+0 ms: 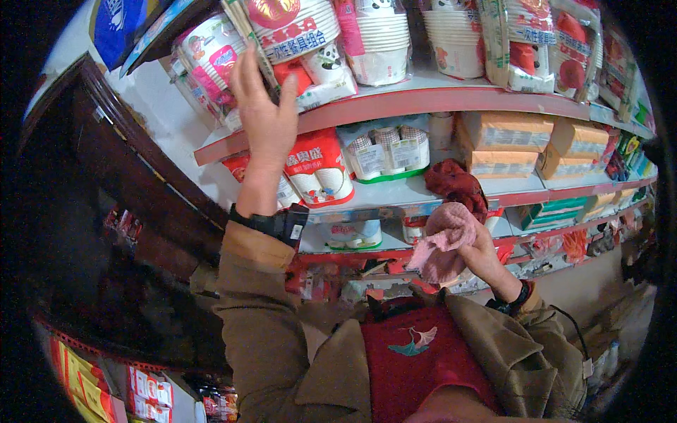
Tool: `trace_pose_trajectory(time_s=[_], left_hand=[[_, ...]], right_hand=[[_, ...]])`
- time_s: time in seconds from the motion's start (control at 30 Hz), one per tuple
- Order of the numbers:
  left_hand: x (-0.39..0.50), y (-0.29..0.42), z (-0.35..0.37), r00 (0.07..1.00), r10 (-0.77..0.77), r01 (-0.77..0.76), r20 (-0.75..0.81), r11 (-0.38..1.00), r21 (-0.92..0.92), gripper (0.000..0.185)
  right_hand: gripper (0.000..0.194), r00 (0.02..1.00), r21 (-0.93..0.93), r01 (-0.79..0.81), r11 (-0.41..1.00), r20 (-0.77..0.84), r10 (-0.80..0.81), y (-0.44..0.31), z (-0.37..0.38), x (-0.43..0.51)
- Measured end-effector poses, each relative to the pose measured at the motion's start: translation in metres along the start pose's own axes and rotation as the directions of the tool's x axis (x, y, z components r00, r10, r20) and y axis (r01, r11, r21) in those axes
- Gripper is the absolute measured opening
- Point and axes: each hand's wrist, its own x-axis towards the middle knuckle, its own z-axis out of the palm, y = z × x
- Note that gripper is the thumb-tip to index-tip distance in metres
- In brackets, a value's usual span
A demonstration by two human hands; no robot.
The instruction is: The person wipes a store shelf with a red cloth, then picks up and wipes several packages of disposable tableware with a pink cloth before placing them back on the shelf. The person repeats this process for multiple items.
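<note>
My left hand point(267, 108) is raised to the upper shelf at the left, its fingers spread against a bundle of wrapped disposable chopsticks point(251, 42) beside a large pack of paper bowls point(293, 26). It is slightly blurred, and whether it grips the bundle is not plain. My right hand point(478, 251) holds a crumpled pink cloth point(447, 240) in front of the lower shelves. A dark red cloth point(457, 185) lies at the edge of the middle shelf, just above the pink one. Packs of paper cups point(320, 172) stand on the middle shelf, below my left hand.
The upper shelf's red edge point(396, 106) curves across the view. More wrapped paper bowls point(378, 47) stand on it. Orange packs point(508, 135) are stacked on the middle shelf at the right. A dark door frame point(153, 153) is at the left, with red packets point(151, 394) low down.
</note>
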Motion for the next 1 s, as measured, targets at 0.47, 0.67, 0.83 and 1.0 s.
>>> trace_pose_trajectory(time_s=[0.47, 0.67, 0.83, 1.0], left_hand=[[-0.022, -0.006, 0.007, 0.976, 0.168, -0.188, 0.136, 0.971, 0.146, 0.072], [-0.042, -0.010, -0.017, 0.991, 0.124, -0.129, 0.057, 0.988, 0.088, 0.061], [-0.035, -0.048, -0.058, 0.994, -0.010, 0.035, -0.112, 0.974, 0.224, 0.073], [-0.021, -0.086, -0.072, 0.873, -0.480, 0.483, 0.086, 0.875, -0.026, 0.103]], right_hand=[[0.052, 0.998, -0.010, -0.048, 0.999, 0.042, 0.048, 0.004, 0.003, 0.000], [0.050, 0.987, -0.008, -0.067, 0.998, 0.147, 0.067, -0.001, 0.004, 0.004], [0.050, 0.992, 0.030, -0.090, 0.995, 0.086, 0.087, 0.002, 0.006, 0.003], [0.043, 0.998, -0.134, -0.014, 0.991, 0.061, 0.022, -0.004, 0.005, 0.011]])
